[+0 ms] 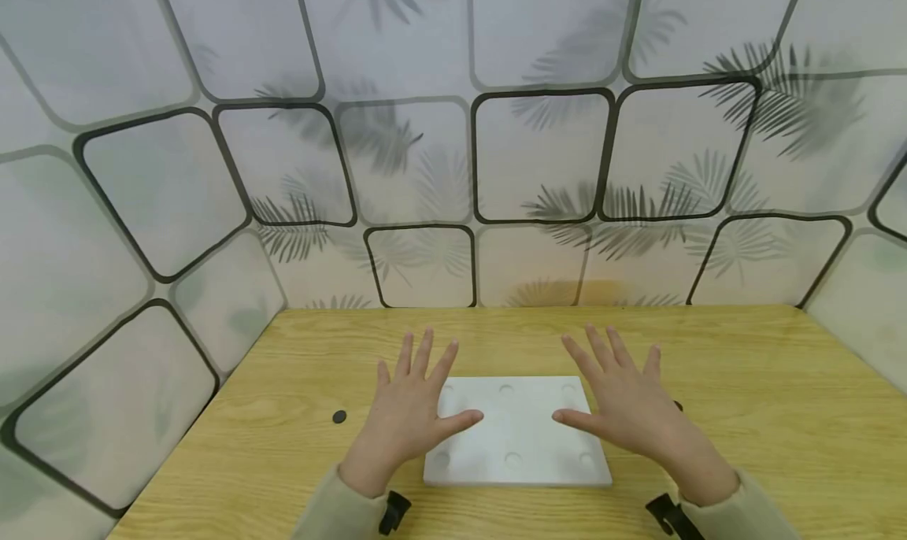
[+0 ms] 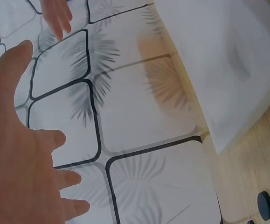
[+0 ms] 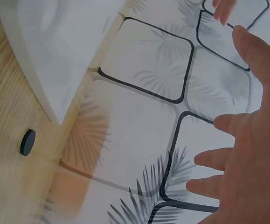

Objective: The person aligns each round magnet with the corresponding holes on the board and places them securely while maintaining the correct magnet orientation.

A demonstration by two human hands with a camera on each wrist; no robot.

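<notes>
Hands at the ready stage: left hand (image 1: 407,418) and right hand (image 1: 627,406) hover with fingers spread wide, holding nothing, over the white dimpled board (image 1: 517,434) at lower centre of the worktop (image 1: 744,414); next move, by judgement, calls for reaching a black disc (image 1: 339,416) at its left.

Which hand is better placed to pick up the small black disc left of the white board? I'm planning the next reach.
Left hand: the black disc lies on the table just beside it, while the right hand hovers across the white board.

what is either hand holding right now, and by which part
Nothing: the left hand and right hand are spread open above the white board.
</notes>
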